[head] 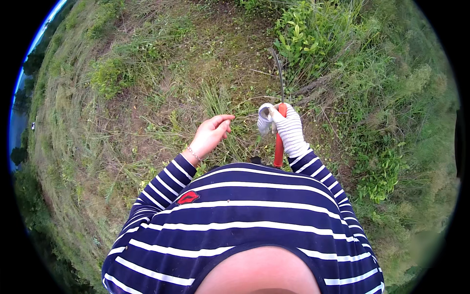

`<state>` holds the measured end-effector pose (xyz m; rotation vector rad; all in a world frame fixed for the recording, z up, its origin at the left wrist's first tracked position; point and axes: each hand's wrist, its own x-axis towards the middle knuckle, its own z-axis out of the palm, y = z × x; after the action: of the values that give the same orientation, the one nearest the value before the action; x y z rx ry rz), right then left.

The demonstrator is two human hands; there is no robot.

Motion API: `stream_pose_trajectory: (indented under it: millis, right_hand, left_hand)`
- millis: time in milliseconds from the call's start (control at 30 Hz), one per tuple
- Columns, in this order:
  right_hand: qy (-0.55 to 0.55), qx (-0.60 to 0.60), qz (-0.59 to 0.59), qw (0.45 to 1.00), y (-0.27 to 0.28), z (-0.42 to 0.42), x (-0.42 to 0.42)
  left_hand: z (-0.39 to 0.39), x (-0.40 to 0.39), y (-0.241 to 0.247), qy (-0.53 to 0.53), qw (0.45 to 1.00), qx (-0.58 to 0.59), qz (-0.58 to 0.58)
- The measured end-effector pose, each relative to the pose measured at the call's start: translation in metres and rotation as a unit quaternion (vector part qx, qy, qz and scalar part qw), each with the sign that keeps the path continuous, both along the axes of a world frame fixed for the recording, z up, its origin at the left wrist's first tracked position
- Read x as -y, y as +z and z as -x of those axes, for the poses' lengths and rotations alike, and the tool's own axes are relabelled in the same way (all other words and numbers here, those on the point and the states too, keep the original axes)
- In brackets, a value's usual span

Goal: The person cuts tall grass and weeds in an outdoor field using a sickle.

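Observation:
My right hand (290, 126) wears a white striped knit glove and grips the red handle (279, 150) of a sickle. Its thin, slightly curved dark blade (280, 73) points away from me. The same hand pinches a second pale cloth item, apparently a loose glove (263, 121), with its round opening showing. Bare apart from a bracelet (194, 153), my left hand (214, 130) hovers over the grass left of the glove. Its index finger is stretched out, the other fingers are partly curled, and nothing shows in it.
Below the hands lie grass tufts (216, 101) and cut stalks on a grassy slope. A leafy shrub (299, 40) grows beyond the blade, with a woody dry branch (315, 88) near it. Smaller bushes stand at left (110, 77) and lower right (380, 180).

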<state>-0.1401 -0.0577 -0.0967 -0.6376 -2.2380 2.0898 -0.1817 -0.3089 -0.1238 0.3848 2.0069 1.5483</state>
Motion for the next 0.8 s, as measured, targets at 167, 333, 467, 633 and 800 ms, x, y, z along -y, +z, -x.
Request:
stream_pose_trajectory:
  millis: [167, 333, 467, 633, 800]
  right_hand:
    - [0.009, -0.031, -0.088, 0.996, -0.005, 0.002, 0.016]
    - [0.04, -0.092, -0.13, 0.986, -0.007, 0.0, 0.033]
    - [0.044, -0.099, -0.112, 0.988, -0.006, 0.0, 0.038]
    - [0.025, -0.116, -0.129, 0.985, -0.018, 0.011, 0.03]
    - [0.11, -0.153, -0.12, 0.975, -0.029, 0.015, 0.038]
  left_hand:
    - [0.005, -0.05, 0.049, -0.036, 0.94, 0.293, -0.173]
    - [0.013, -0.078, 0.016, 0.037, 0.793, 0.534, -0.29]
    - [0.036, -0.089, -0.038, 0.148, 0.762, 0.513, -0.367]
    - [0.028, -0.088, -0.027, 0.07, 0.994, -0.052, -0.059]
    - [0.024, -0.097, -0.035, -0.006, 0.976, -0.215, -0.022]
